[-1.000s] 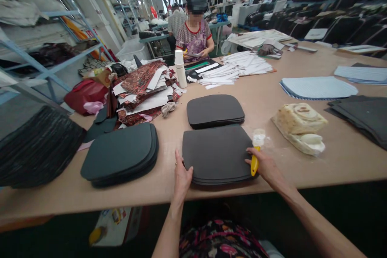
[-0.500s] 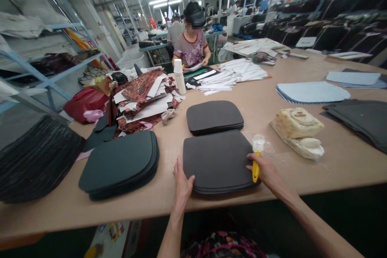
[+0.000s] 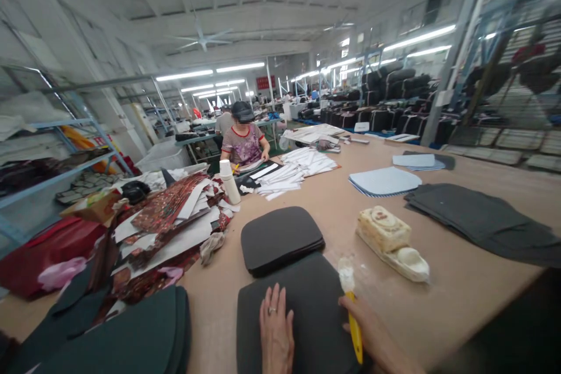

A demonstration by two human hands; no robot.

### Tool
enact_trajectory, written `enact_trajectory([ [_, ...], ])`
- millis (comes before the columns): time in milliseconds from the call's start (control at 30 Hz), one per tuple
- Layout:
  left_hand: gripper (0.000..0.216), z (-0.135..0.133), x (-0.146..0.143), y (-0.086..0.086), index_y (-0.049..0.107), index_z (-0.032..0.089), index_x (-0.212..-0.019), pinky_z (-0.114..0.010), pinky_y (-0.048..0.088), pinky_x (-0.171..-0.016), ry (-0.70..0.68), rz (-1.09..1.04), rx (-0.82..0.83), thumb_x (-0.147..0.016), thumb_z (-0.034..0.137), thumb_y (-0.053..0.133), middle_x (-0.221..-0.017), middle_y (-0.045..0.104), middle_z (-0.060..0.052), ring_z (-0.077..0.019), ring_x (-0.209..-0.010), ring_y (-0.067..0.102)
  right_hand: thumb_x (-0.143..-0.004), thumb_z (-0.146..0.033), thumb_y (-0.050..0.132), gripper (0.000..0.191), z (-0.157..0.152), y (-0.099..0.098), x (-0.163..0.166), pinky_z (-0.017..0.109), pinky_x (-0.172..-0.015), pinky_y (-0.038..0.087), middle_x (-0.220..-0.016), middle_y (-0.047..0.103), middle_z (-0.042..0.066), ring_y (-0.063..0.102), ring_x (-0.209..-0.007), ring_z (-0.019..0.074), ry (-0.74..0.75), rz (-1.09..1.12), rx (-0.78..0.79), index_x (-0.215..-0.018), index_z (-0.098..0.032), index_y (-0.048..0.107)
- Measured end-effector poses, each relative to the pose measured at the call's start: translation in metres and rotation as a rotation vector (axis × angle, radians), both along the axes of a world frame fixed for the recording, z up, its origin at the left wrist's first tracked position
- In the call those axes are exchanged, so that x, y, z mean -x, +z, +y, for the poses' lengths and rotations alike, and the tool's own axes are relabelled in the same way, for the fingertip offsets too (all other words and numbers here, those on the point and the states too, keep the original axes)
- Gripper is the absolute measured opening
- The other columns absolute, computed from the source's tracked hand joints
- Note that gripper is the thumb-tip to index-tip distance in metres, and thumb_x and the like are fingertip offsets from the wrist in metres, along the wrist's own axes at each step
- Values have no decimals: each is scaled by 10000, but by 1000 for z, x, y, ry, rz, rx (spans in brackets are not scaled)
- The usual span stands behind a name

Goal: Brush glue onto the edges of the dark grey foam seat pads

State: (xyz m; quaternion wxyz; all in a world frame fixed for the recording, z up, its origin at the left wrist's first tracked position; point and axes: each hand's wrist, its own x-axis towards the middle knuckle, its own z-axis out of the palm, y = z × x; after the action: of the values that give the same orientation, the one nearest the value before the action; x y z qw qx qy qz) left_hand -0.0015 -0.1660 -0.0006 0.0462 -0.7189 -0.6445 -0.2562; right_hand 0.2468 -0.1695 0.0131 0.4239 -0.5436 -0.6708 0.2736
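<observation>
My left hand (image 3: 277, 327) lies flat, fingers stretched out, on the top sheet of a near stack of dark grey panels (image 3: 313, 286). A ring shows on one of its fingers. At the right edge of that stack, my right hand (image 3: 366, 318) holds a brush (image 3: 355, 333) with a yellow handle and whitish, coated bristles. Just beyond is a second stack of dark rounded panels (image 3: 280, 236). To the right of the brush stands a cream-coloured, crusted container (image 3: 384, 231) with a smaller pale lump at its front.
Dark green panels (image 3: 131, 333) are stacked at the near left, behind them a heap of patterned and white scraps (image 3: 170, 216). A white bottle (image 3: 229, 182) stands beyond. Striped sheets (image 3: 385, 181) and dark sheets (image 3: 477, 216) lie right. A co-worker (image 3: 245, 143) sits across the table.
My left hand has moved from the stack's left edge onto its top. The view has tilted up and turned right. The brush stays in my right hand.
</observation>
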Motion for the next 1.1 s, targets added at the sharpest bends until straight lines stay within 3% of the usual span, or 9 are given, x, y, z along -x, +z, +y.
enact_trajectory([
  [133, 442, 5, -12, -22, 533, 254, -1258, -543, 452, -967, 36, 101, -21, -845, 186, 390, -1317, 535, -52, -300, -1223, 480, -655, -374, 655, 291, 4, 16, -4, 367, -670, 560, -885, 697, 44, 666, -807, 280, 22, -92, -16, -942, -331, 664],
  [200, 437, -1, -13, -21, 524, 277, -1260, -551, 423, -997, 44, 122, -6, -844, 199, 416, -1330, 523, -40, -296, -1241, 461, -664, -342, 659, 231, 19, 41, 1, 371, -694, 554, -828, 685, 44, 661, -759, 258, 20, -89, 0, -887, -281, 669],
  [333, 459, -8, -16, -7, 465, 273, -1306, -535, 381, -1043, 46, 180, 64, -855, 190, 431, -1382, 468, -51, -286, -1296, 392, -732, -281, 666, 289, 69, 102, 23, 394, -902, 481, -1063, 650, 93, 616, -985, 250, 84, -29, -122, -1013, -231, 625],
  [400, 473, -8, -15, -9, 445, 278, -1319, -536, 391, -1035, 46, 207, 76, -854, 192, 437, -1386, 462, -54, -290, -1296, 392, -735, -275, 681, 253, 84, 115, 39, 397, -943, 460, -1197, 601, 102, 578, -1084, 248, 138, 3, -198, -975, -223, 616],
  [500, 471, -3, -9, -27, 464, 299, -1302, -553, 428, -995, 53, 245, 46, -838, 216, 460, -1335, 516, -56, -310, -1251, 448, -694, -192, 700, 278, 75, 93, 66, 391, -953, 469, -1237, 585, 97, 566, -1120, 248, 167, 29, -146, -959, -217, 616],
  [700, 531, -1, -1, -49, 444, 310, -1315, -522, 445, -982, 75, 313, 32, -804, 167, 439, -1334, 513, -40, -286, -1245, 460, -692, -45, 607, 314, 26, -11, 84, 366, -944, 489, -1247, 586, 97, 545, -1162, 251, 242, -30, -48, -953, -217, 637],
  [767, 560, -9, -2, -41, 419, 310, -1334, -505, 460, -963, 27, 339, 39, -793, 162, 433, -1340, 508, -34, -279, -1236, 470, -713, -36, 582, 279, 12, -20, 80, 375, -959, 476, -1271, 569, 92, 519, -1193, 251, 268, -7, -29, -918, -219, 630],
  [967, 579, -26, -11, -10, 400, 234, -1359, -485, 393, -1017, -36, 483, 38, -791, 117, 401, -1422, 412, -37, -274, -1316, 360, -852, -149, 517, 147, -5, -4, 88, 365, -976, 460, -1209, 595, 56, 529, -1173, 207, 341, 80, 106, -899, -244, 618],
  [1100, 540, -25, -15, -2, 423, 228, -1343, -445, 388, -1012, -12, 575, 3, -814, 122, 410, -1410, 437, -29, -252, -1310, 367, -841, -191, 564, 75, 3, -18, 73, 363, -947, 485, -1188, 598, 63, 541, -1150, 214, 290, 21, 37, -873, -237, 614],
])
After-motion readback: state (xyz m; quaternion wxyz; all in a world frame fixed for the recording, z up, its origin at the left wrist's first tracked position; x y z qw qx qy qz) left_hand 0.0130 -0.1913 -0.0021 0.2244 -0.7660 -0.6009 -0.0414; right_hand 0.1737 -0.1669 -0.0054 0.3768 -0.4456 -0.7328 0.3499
